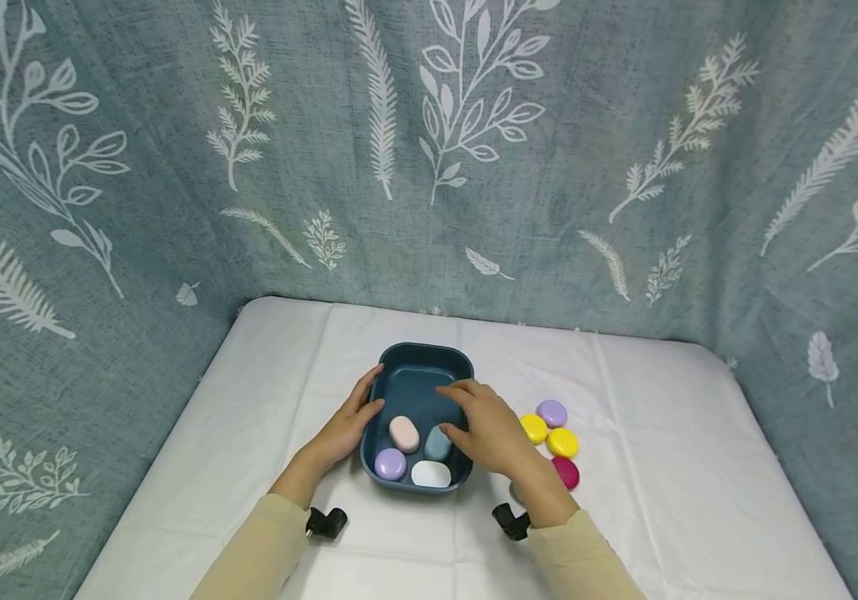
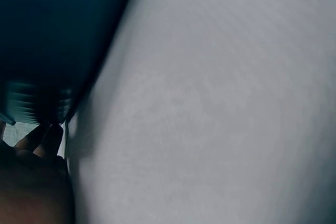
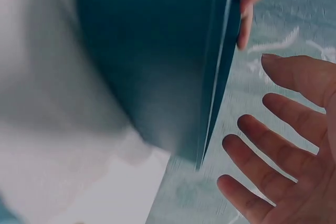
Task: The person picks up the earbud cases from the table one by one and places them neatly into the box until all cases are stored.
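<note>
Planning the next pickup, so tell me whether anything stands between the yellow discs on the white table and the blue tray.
Yes: the right hand hangs over the side of the tray facing the yellow discs. The tray's raised wall would probably need clearing too.

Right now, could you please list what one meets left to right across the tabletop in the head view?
Left grip, left lilac piece, white piece, right grip, leftmost yellow piece, magenta piece.
</note>
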The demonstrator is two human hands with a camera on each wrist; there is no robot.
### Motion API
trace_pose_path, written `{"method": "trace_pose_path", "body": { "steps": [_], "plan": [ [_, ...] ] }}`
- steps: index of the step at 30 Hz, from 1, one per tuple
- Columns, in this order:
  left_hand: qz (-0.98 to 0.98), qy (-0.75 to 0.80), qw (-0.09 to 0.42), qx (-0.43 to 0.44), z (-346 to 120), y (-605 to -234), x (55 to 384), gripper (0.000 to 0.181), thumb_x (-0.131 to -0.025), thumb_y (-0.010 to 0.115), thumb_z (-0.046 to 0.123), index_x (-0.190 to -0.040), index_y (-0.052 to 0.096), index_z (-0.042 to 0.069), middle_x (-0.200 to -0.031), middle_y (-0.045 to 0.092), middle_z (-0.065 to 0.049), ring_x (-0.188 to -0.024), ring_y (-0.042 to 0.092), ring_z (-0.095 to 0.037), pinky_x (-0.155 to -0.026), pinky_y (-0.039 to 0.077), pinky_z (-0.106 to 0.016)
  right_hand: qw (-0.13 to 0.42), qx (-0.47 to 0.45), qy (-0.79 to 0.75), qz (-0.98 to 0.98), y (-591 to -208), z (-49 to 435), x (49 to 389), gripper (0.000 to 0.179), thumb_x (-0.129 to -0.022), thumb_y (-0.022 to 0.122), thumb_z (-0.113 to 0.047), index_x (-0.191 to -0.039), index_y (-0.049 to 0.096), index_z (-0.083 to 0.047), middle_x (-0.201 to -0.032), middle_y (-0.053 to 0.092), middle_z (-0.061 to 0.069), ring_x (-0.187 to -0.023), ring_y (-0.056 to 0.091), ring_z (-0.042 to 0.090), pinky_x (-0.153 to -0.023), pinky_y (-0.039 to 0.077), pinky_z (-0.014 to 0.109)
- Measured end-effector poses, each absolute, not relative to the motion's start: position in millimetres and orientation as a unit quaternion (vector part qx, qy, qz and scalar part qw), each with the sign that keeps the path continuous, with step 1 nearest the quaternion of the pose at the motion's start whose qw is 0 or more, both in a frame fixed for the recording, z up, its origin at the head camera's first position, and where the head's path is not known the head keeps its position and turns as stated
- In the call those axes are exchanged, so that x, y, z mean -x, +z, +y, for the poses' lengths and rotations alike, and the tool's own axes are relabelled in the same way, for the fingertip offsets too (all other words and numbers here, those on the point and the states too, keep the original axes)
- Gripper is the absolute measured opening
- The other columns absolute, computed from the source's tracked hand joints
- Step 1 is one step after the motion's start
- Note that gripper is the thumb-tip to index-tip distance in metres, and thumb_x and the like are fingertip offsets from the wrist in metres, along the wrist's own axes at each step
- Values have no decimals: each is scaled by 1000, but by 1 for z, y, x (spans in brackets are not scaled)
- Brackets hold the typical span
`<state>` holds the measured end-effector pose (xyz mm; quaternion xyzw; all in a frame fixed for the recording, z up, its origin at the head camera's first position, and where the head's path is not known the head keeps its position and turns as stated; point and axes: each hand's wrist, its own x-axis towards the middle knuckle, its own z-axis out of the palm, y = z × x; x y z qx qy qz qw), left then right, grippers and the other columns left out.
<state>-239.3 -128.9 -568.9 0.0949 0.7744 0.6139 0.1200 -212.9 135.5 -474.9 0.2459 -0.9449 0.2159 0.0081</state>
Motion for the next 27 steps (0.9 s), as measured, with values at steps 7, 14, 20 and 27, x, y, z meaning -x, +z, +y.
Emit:
{"method": "trace_pose_path", "body": {
  "steps": [7, 14, 20, 27],
  "plan": [
    [772, 618, 113, -95, -128, -571, 240, 54, -104, 43, 33, -149, 19, 51, -161, 14, 14, -150, 11, -16, -121, 12, -52, 39, -206, 249, -945, -480, 179, 214, 51, -92, 66, -30, -139, 52, -17, -134, 53, 2, -125, 51, 24, -100, 47, 44],
    [772, 616, 126, -96, -130, -565, 241, 56, -104, 42, 30, -152, 16, 45, -163, 11, 7, -151, 9, -18, -121, 8, -51, 44, -169, 232, -957, -490, 217, 216, 55, -89, 70, -26, -139, 52, -12, -133, 53, 12, -121, 52, 33, -98, 46, 52],
    [778, 606, 138, -96, -128, -542, 230, 57, -105, 41, 29, -155, 14, 37, -164, 9, 4, -151, 8, -20, -121, 9, -52, 17, -136, 191, -972, -503, 237, 215, 53, -84, 74, -22, -133, 58, -10, -129, 56, 15, -114, 53, 36, -92, 45, 55],
    [777, 607, 136, -94, -127, -538, 228, 57, -105, 41, 30, -154, 15, 38, -163, 10, 4, -151, 8, -21, -121, 9, -53, -10, -112, 164, -980, -516, 246, 217, 48, -82, 75, -19, -128, 62, -10, -127, 57, 14, -109, 55, 36, -86, 41, 57]
  ]
}}
